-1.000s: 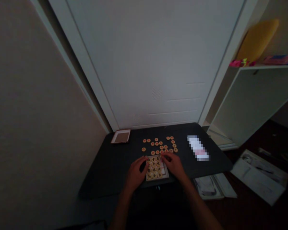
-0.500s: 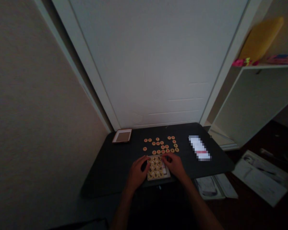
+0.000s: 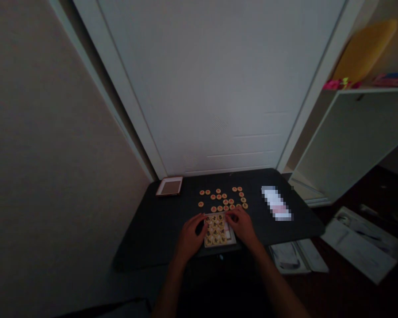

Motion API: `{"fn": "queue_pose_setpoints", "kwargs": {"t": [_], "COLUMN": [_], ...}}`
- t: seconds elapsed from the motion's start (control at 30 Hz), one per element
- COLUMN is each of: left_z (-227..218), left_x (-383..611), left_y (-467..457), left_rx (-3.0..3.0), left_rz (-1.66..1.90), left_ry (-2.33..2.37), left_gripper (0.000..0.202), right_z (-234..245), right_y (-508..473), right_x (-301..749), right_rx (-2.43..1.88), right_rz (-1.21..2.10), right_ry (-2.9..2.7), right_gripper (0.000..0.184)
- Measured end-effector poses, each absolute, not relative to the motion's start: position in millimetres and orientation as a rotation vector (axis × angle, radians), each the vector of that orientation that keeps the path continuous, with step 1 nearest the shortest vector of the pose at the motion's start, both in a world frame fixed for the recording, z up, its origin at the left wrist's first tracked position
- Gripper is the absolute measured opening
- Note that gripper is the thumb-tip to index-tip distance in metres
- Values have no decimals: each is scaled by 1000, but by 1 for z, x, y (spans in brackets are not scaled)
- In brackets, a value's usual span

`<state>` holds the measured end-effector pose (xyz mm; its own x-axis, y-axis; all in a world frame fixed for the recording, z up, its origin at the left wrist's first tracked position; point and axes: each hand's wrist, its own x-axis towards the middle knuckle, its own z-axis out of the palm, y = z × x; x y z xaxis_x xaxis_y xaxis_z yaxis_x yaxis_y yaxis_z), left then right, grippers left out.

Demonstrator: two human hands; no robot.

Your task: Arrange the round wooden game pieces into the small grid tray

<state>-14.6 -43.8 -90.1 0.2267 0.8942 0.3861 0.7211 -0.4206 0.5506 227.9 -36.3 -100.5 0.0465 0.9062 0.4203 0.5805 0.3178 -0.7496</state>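
A shallow open box [image 3: 232, 241] lies at the table's near edge, filled with rows of round Chinese chess pieces [image 3: 215, 231] with dark characters; its right-hand strip shows a pale, partly reddish inside. My left hand [image 3: 191, 236] holds the box's left side, thumb by the pieces and fingers at the far left corner. My right hand [image 3: 243, 226] is closed at the box's far right corner, thumb and fingertips together; whatever they pinch is too small to make out. Beyond the box, several loose chess pieces [image 3: 219, 197], mostly with red characters, are spread on the dark table [image 3: 152, 229].
A pale-rimmed box lid or tray [image 3: 170, 186] sits at the table's far left. To the right lies a blurred-out white oblong [image 3: 276, 203]. Open white boxes [image 3: 361, 245] are on the floor at right. A white panel [image 3: 215, 88] rises behind the table.
My right hand's fingertips have shifted slightly right along the box's far edge. My left hand stays on the box. The view has tilted a little.
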Motion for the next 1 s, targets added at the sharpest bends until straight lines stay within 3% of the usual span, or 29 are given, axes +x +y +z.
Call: {"fn": "queue_pose_setpoints", "kwargs": {"t": [0.6,1.0], "left_z": [-83,-87], "left_x": [-12,-13], "left_y": [-46,-45], "left_rx": [2241,2257], "left_rz": [969,997], "left_ry": [1510,1501], "left_gripper": [30,30], "right_z": [-92,-89], "right_y": [-48,-47], "right_x": [227,226], "right_rx": [-1404,-1392], "right_rz": [332,354], "right_ry": [-1666,-1701], "right_gripper": [36,33]}}
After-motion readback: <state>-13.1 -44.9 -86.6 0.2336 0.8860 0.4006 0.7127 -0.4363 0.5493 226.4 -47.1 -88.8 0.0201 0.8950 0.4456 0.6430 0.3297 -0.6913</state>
